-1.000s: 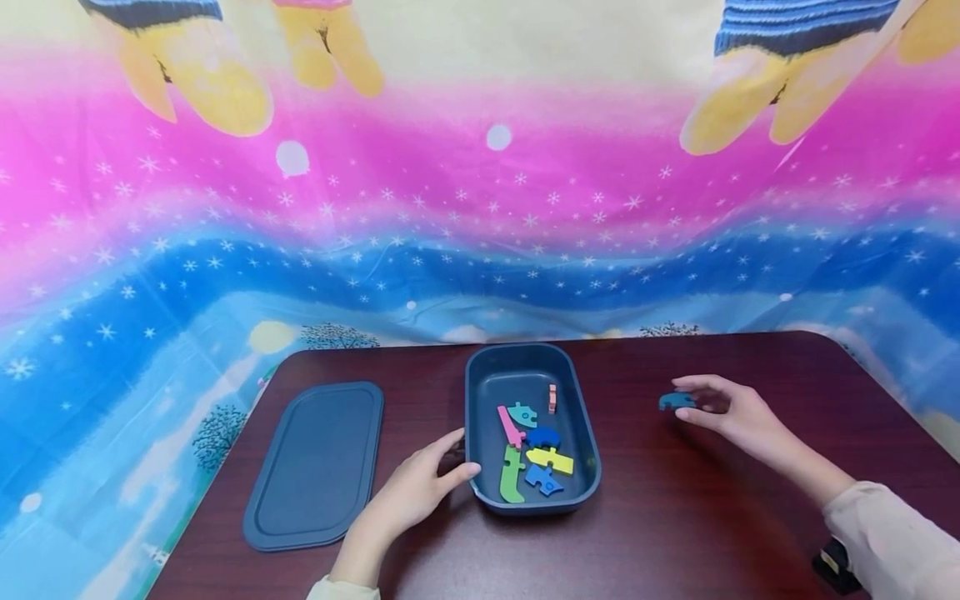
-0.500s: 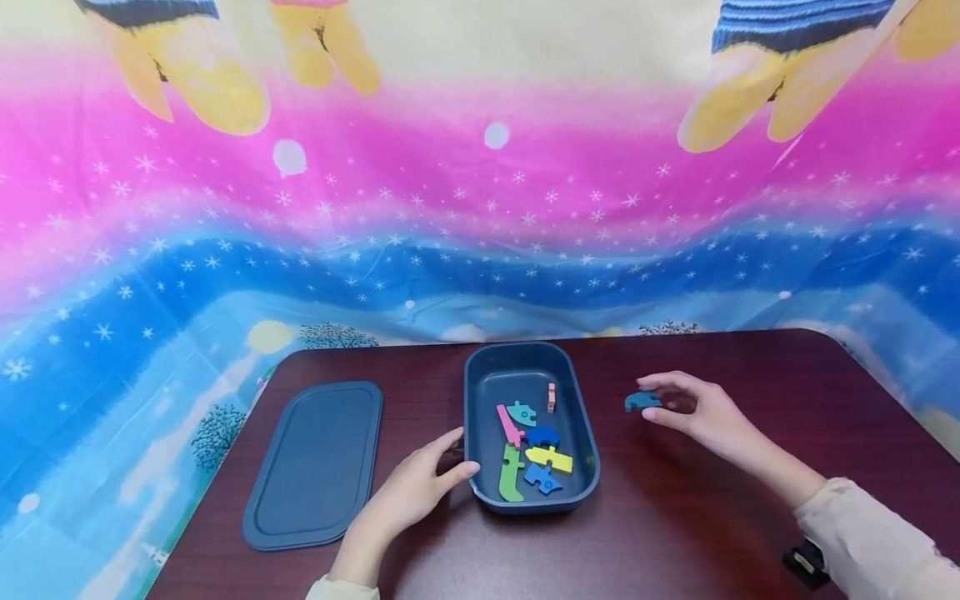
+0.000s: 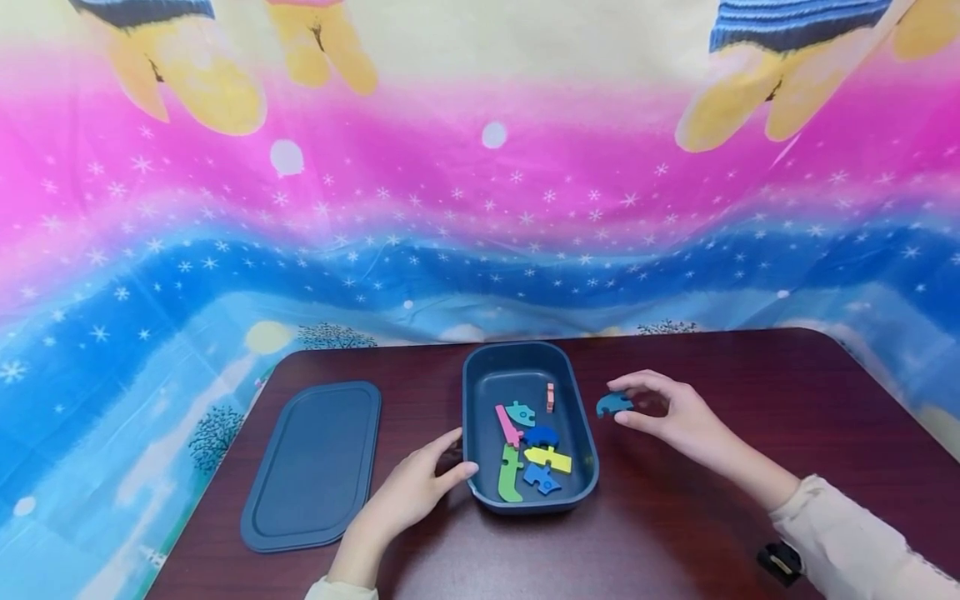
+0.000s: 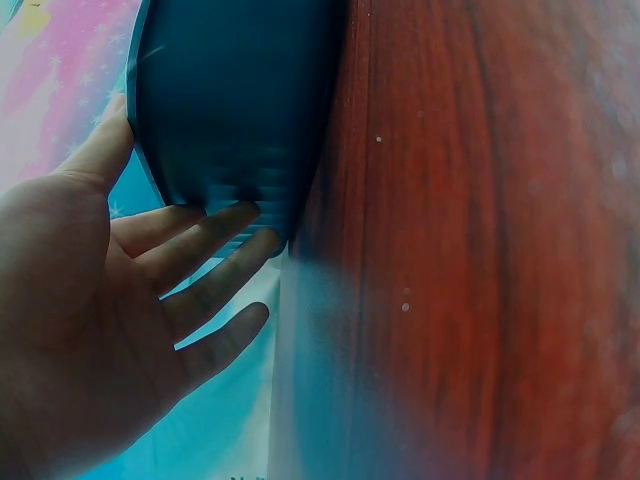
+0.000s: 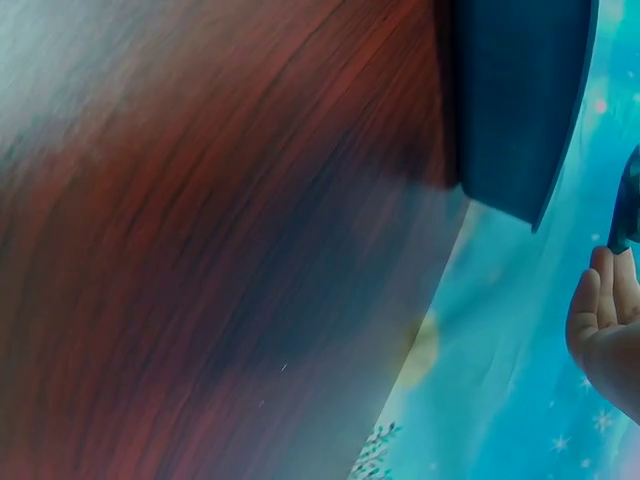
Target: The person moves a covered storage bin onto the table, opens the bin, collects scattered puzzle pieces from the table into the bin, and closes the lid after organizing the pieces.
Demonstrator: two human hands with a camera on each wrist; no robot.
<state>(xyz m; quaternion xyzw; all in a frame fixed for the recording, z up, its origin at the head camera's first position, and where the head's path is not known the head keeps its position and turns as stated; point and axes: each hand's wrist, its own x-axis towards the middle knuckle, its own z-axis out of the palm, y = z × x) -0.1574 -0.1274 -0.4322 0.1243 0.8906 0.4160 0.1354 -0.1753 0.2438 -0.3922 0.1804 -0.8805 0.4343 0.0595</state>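
A dark blue-grey box (image 3: 530, 500) stands on the table, with several coloured puzzle pieces lying inside. Among them are a yellow piece (image 3: 548, 459), a green piece (image 3: 510, 475) and a pink piece (image 3: 507, 425). My left hand (image 3: 420, 485) rests against the box's left side, thumb at the rim; in the left wrist view its mostly straight fingers (image 4: 215, 288) touch the outer wall. Just right of the box, my right hand (image 3: 671, 409) pinches a teal puzzle piece (image 3: 614, 405) between thumb and fingers, raised above the table. The right wrist view catches only part of that hand (image 5: 612, 320).
A flat dark blue-grey lid (image 3: 313, 462) lies left of the box on the reddish-brown wooden table (image 3: 465, 554). Behind the table's far edge hangs a printed cloth (image 3: 450, 192). A small black device (image 3: 780, 563) sits under the right sleeve.
My right hand has moved left toward the box with the teal puzzle piece, which now tilts a little. The left hand keeps its place at the box.
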